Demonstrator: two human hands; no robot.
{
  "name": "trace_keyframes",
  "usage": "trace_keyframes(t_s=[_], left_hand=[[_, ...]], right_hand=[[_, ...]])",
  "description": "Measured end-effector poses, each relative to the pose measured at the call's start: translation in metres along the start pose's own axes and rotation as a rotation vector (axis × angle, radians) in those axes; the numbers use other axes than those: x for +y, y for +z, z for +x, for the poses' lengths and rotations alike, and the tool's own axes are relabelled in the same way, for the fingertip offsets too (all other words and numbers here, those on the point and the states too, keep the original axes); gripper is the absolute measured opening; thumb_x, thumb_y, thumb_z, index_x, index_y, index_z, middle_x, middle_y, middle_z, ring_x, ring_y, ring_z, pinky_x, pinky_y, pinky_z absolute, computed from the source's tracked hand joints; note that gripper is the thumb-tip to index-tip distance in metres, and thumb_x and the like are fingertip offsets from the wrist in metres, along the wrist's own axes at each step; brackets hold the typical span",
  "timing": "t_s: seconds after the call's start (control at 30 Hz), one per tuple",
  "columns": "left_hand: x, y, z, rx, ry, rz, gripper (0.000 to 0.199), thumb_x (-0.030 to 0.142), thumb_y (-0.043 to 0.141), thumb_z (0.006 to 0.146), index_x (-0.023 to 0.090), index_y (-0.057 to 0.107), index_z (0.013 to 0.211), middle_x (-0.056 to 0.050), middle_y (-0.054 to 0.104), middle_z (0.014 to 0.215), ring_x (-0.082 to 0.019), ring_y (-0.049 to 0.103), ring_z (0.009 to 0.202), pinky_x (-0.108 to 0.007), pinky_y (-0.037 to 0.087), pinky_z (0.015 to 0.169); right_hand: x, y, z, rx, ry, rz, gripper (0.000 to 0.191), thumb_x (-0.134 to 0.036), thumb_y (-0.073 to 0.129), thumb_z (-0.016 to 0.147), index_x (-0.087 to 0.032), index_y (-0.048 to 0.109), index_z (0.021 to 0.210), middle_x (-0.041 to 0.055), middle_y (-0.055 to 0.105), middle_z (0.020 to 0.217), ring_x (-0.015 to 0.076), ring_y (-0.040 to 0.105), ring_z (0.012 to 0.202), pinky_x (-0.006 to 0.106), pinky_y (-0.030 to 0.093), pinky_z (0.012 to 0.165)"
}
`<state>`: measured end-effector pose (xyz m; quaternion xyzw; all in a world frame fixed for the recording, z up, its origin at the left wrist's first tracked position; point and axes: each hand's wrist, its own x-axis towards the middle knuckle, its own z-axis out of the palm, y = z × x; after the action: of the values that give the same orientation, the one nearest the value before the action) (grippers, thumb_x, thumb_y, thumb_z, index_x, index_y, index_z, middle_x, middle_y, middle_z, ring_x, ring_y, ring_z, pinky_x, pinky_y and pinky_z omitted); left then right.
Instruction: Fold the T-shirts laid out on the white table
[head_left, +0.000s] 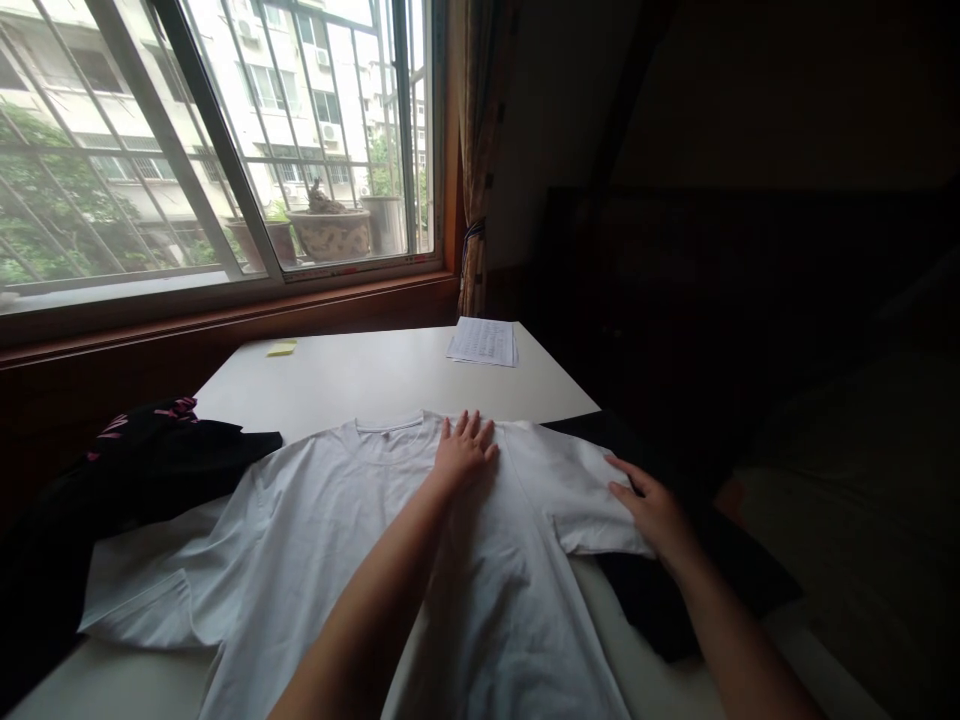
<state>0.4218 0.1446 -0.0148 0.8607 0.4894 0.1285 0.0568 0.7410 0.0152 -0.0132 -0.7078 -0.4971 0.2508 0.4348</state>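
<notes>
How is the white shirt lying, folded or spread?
Spread: the shirt has its neckline showing and both sleeves out sideways.

A T-shirt (pixel 337 560) lies on the table (pixel 360 375), a garment (pixel 165 465) to its left. Beyond the T-shirt are sticky notes (pixel 282 348) leftward, papers (pixel 484 342) rightward, then the window (pixel 315 130). Under its right-side sleeve (pixel 581 490) lies perhaps another garment (pixel 652 605), shadow-obscured. The left hand (pixel 463 455) rests beside its collar (pixel 390 428), the right hand (pixel 651 502) at that sleeve.

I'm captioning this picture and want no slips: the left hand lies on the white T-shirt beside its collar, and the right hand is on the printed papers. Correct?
Only the right hand is wrong: the head view shows it at the T-shirt's sleeve. The left hand does lie on the white T-shirt beside its collar.
</notes>
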Motion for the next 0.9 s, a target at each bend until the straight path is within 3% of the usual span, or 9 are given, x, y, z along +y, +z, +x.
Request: trace_keyframes(t_s=[0.23,0.37,0.43,0.57,0.67,0.77,0.9], left_hand=[[-0.001,0.003,0.0,-0.006,0.0,0.005,0.063,0.057,0.029,0.102,0.029,0.035,0.158,-0.008,0.024,0.169,-0.03,0.014,0.157,-0.062,0.009,0.124],[-0.001,0.004,0.001,-0.02,-0.005,0.0,0.062,0.057,0.03,0.102,0.03,0.035,0.158,-0.007,0.023,0.169,-0.031,0.012,0.157,-0.061,0.008,0.124],[-0.001,0.004,0.002,-0.025,-0.008,-0.004,0.062,0.057,0.031,0.102,0.03,0.035,0.158,-0.007,0.023,0.169,-0.031,0.012,0.157,-0.062,0.007,0.124],[0.0,0.003,0.003,-0.035,-0.017,-0.009,0.06,0.057,0.032,0.102,0.035,0.035,0.157,-0.006,0.023,0.169,-0.033,0.012,0.157,-0.065,0.007,0.122],[-0.001,0.0,0.002,-0.056,-0.002,0.017,0.057,0.055,0.036,0.101,0.039,0.039,0.155,-0.004,0.02,0.17,-0.038,0.01,0.156,-0.072,0.005,0.119],[-0.002,-0.002,0.001,-0.085,0.022,0.05,0.055,0.047,0.044,0.099,0.037,0.042,0.154,-0.006,0.018,0.17,-0.042,0.009,0.155,-0.076,0.006,0.116],[-0.002,-0.001,-0.001,-0.047,0.04,0.036,0.06,0.043,0.046,0.099,0.038,0.034,0.157,-0.007,0.02,0.17,-0.044,0.008,0.155,-0.079,0.006,0.114]], right_hand=[[-0.039,-0.001,-0.017,0.02,-0.201,-0.011,0.052,-0.04,0.059,0.087,-0.027,0.063,0.138,0.0041,0.053,0.152,0.0258,0.046,0.142,0.041,0.027,0.124],[-0.077,0.002,-0.035,0.059,-0.424,-0.121,0.048,-0.039,0.054,0.094,-0.029,0.06,0.14,0.0033,0.052,0.152,0.026,0.045,0.143,0.045,0.023,0.126],[-0.096,0.006,-0.042,0.057,-0.551,-0.167,0.046,-0.036,0.053,0.096,-0.03,0.06,0.141,0.0034,0.054,0.15,0.027,0.048,0.141,0.048,0.027,0.125],[-0.128,0.019,-0.055,-0.066,-0.779,-0.192,0.051,-0.022,0.049,0.099,-0.035,0.051,0.148,0.0012,0.054,0.15,0.0256,0.052,0.138,0.046,0.041,0.119],[-0.147,0.033,-0.064,-0.189,-0.901,-0.191,0.059,-0.013,0.043,0.099,-0.036,0.043,0.154,0.0009,0.05,0.154,0.0235,0.049,0.14,0.044,0.044,0.118],[-0.16,0.049,-0.075,-0.282,-0.961,-0.173,0.066,-0.007,0.039,0.097,-0.034,0.036,0.157,0.0033,0.047,0.156,0.0226,0.046,0.143,0.044,0.044,0.117],[-0.162,0.07,-0.092,-0.363,-0.975,-0.155,0.07,-0.003,0.039,0.094,-0.032,0.033,0.158,0.0059,0.043,0.158,0.0233,0.045,0.144,0.043,0.048,0.113]])
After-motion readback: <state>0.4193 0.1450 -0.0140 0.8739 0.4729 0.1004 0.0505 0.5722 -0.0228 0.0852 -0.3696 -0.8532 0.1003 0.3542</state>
